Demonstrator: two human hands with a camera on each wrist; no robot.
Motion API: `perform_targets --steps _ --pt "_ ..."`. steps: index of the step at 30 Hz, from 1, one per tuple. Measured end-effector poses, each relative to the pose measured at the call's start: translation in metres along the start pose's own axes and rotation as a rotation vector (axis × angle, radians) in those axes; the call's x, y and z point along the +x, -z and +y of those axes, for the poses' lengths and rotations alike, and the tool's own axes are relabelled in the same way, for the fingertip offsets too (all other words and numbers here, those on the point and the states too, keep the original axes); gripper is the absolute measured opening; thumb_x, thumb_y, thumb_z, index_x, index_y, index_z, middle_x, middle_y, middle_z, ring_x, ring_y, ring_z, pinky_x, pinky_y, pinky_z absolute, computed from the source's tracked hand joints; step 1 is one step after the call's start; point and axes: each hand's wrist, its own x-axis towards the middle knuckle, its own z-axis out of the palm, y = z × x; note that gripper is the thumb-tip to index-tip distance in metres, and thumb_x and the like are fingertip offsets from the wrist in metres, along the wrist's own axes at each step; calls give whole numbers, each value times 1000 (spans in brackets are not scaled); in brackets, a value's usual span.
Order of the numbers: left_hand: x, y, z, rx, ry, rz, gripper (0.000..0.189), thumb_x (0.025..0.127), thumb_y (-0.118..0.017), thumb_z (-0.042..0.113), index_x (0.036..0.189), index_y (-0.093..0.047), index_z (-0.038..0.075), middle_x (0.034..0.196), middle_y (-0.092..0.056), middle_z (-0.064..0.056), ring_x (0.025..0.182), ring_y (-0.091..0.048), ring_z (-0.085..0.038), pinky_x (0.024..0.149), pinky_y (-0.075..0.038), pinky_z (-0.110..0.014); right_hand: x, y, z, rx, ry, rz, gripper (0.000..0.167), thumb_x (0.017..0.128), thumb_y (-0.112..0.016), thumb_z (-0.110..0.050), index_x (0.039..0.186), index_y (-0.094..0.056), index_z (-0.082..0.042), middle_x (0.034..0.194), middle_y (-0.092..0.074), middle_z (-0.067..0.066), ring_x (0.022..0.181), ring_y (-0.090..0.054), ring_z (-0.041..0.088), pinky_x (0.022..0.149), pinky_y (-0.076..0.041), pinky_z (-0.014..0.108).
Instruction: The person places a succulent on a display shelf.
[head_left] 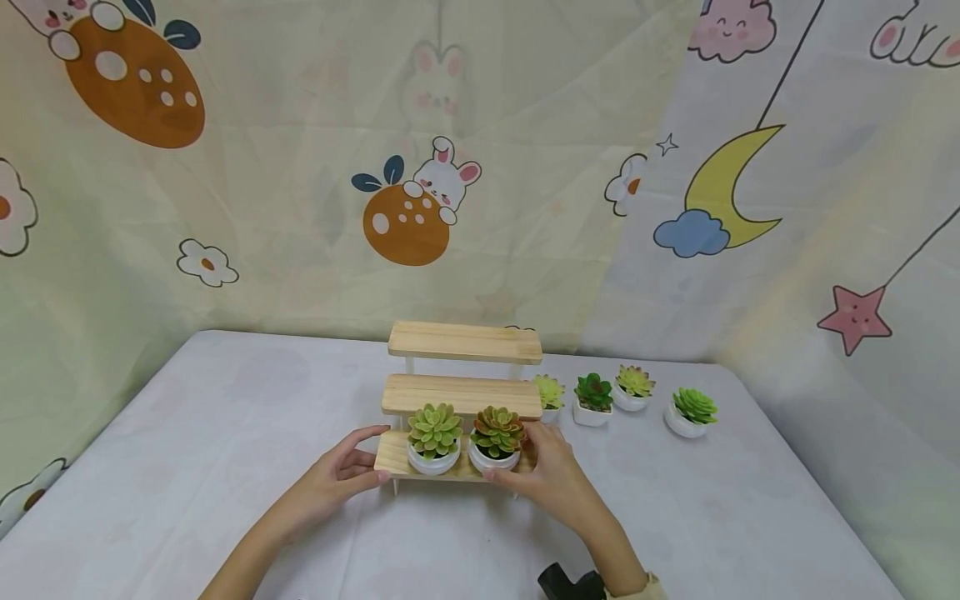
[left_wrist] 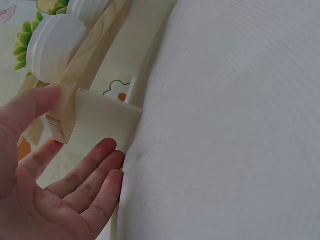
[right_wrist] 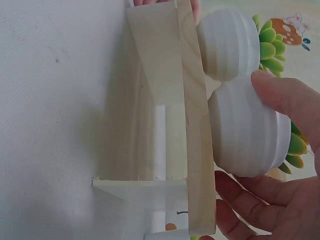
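A three-tier wooden display stand (head_left: pixel 465 396) stands on the white-covered table. On its lowest shelf (head_left: pixel 392 454) sit two artificial succulents in round white pots: a green one (head_left: pixel 435 433) to the left, a reddish-green one (head_left: pixel 497 433) to the right. My left hand (head_left: pixel 337 475) pinches the left end of that shelf, thumb at the front edge and index finger behind, the other fingers loosely spread. With thumb in front and fingers around the back, my right hand (head_left: pixel 555 471) grips the pot (right_wrist: pixel 247 127) of the reddish-green succulent. That pot's base is right at the shelf board.
Right of the stand are several more potted succulents: a light one (head_left: pixel 550 392) partly behind the shelves, a dark green one (head_left: pixel 594 393), a yellowish one (head_left: pixel 633 383) and a bright green one (head_left: pixel 692 408). A cartoon-printed cloth (head_left: pixel 300 183) hangs behind the table.
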Motion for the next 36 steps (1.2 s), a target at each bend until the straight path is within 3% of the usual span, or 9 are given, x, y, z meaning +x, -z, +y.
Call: perform_targets --steps 15,25,29,32,36 --pt "1 1 -1 6 -9 2 65 87 -66 26 142 -33 16 110 -60 -15 100 -60 -21 82 -47 -26 -4 7 -5 11 -7 -40 78 70 -80 -41 129 -49 -2 130 -50 17 125 -41 33 101 -33 55" --pt "2 1 -4 1 -3 -6 66 87 -66 27 143 -32 17 111 -60 -15 101 -59 -20 83 -46 -28 -5 12 -4 18 -27 -74 78 71 -78 -42 129 -48 1 125 -50 15 114 -46 26 93 -41 48" --pt "3 1 -5 5 1 2 65 87 -66 27 142 -33 17 109 -60 -15 99 -60 -20 82 -47 -27 -7 20 -3 53 7 -130 76 73 -77 -41 130 -47 -1 123 -52 13 106 -49 23 85 -44 43" --pt "3 1 -6 -3 -1 4 65 87 -66 25 142 -33 16 108 -60 -15 98 -60 -21 81 -48 -26 -8 30 -2 56 46 -173 73 75 -75 -41 132 -46 -6 125 -53 10 107 -50 24 87 -43 44" --pt "3 1 -6 -18 -7 -5 65 87 -66 25 142 -33 16 109 -60 -15 99 -59 -21 81 -48 -26 -10 45 3 31 54 -158 66 77 -73 -41 130 -48 -11 121 -56 7 106 -51 23 89 -42 43"
